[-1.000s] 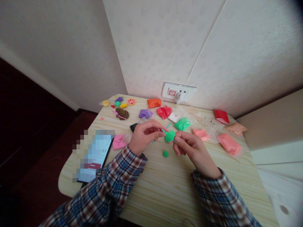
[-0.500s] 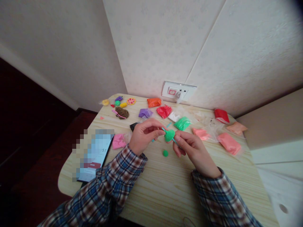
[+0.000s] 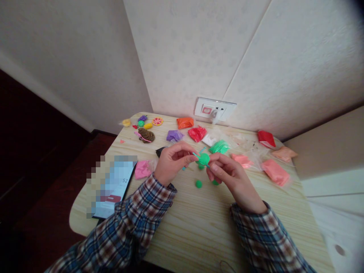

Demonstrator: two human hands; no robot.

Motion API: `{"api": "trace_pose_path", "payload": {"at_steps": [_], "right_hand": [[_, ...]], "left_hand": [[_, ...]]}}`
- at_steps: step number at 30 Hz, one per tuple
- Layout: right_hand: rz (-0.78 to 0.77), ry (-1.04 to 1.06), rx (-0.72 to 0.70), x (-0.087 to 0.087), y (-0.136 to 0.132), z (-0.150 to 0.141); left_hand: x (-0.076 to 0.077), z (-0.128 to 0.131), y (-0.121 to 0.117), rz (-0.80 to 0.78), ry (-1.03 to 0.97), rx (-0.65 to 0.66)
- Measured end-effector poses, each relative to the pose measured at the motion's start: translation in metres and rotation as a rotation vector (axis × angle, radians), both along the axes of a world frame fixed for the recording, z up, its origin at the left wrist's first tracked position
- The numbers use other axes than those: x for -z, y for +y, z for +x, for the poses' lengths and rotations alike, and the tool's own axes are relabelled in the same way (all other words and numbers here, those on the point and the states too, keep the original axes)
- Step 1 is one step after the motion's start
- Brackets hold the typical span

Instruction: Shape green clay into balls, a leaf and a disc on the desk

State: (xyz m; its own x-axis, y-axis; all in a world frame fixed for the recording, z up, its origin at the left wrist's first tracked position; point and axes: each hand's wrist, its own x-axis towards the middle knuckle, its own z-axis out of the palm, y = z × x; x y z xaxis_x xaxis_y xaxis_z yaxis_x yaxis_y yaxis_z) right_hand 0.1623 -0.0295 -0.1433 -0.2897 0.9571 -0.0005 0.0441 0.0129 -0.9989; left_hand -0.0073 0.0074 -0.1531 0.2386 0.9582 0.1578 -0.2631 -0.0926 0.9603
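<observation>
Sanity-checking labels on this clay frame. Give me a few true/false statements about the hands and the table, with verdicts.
1. Both hands, left hand and right hand, are at the green clay piece. True.
2. A small green ball lies on the table below the hands. True.
3. The phone lies right of the right hand. False: it lies left of the left hand.
4. The brown clay figure sits at the table's near edge. False: it is at the far left, by the wall.
5. The sleeves are plaid. True.

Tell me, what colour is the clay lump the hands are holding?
Green. The clay lump shows best in the head view, pinched between the left hand and right hand.
</observation>
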Motion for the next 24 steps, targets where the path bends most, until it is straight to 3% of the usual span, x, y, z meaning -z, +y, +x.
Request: {"api": "trace_pose_path", "payload": {"at_steps": [9, 18, 24], "right_hand": [[0.060, -0.065, 0.047, -0.0006, 0.0004, -0.0002], [0.121, -0.080, 0.109, 0.0028, 0.0023, 0.0027], [0.168, -0.097, 0.109, 0.0059, 0.0038, 0.0057]], "left_hand": [[0.0023, -0.0004, 0.0001, -0.025, 0.029, 0.023], [0.0043, -0.0017, -0.0009, -0.352, -0.185, 0.253], [0.0056, -0.0022, -0.0006, -0.403, -0.221, 0.312]]}}
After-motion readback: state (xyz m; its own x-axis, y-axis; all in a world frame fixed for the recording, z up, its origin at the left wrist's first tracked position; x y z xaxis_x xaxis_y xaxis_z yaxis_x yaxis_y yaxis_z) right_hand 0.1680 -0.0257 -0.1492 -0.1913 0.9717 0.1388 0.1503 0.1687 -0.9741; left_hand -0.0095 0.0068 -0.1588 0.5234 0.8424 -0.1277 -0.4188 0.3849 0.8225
